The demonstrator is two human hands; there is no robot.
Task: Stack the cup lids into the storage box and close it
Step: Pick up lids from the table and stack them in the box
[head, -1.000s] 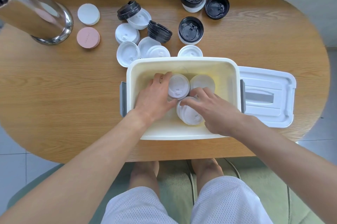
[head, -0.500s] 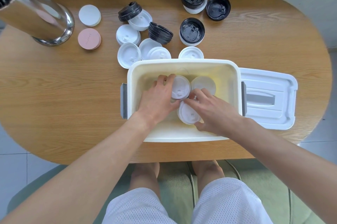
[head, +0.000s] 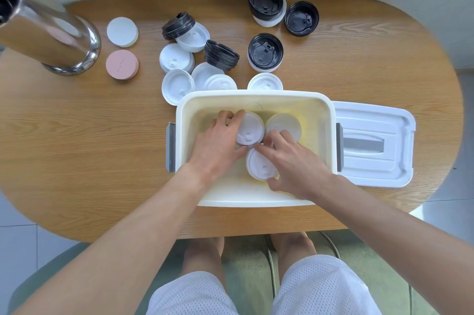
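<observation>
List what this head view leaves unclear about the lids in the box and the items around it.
- Storage box floor, head view: hands cover it.
- White lid stacks: seen from above, count unreadable.
- Steel cylinder: cut by the left edge, blurred.
- Pink disc: lettering too small.

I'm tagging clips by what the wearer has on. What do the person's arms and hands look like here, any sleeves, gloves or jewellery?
Both forearms are bare right up to the frame's edge: no sleeves in view. The left hand and right hand wear no gloves, and no rings, watch or bracelet show. The only clothing visible is white mesh shorts.
</observation>
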